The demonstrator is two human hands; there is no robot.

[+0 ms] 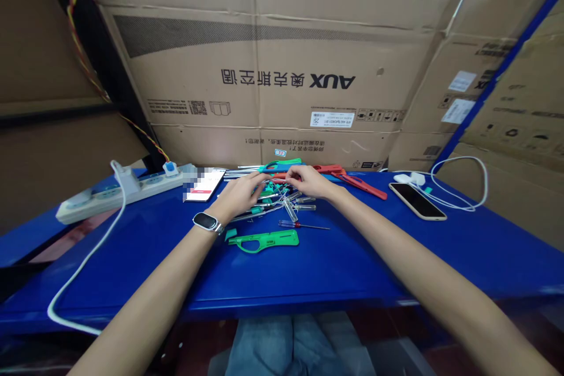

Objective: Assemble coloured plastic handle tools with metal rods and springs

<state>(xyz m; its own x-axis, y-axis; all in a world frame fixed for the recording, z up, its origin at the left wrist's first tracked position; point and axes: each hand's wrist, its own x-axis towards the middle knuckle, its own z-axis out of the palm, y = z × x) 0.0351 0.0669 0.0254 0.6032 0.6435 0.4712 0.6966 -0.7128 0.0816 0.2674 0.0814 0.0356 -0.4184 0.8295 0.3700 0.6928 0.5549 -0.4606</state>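
Observation:
My left hand (241, 192), with a watch (206, 221) on its wrist, is over the left side of a pile of small parts, fingers bent together. Facing it across a small gap, my right hand (308, 181) has its fingers curled in a pinch. What either hand holds is too small to make out. Below them lie clear tubular pieces (289, 210), metal rods and small green parts. A screwdriver (304, 225) with a red and blue handle lies nearer me. In front of it is a green lighter casing half (264, 241) beside a small green piece (231, 234).
Red casings (363, 185) and a blue-green casing (282, 165) lie behind the pile. A lit phone (206, 185) and a power strip (127, 188) are left. Another phone (418, 201) and a white cable (480, 188) are right. A cardboard wall (286, 41) stands behind.

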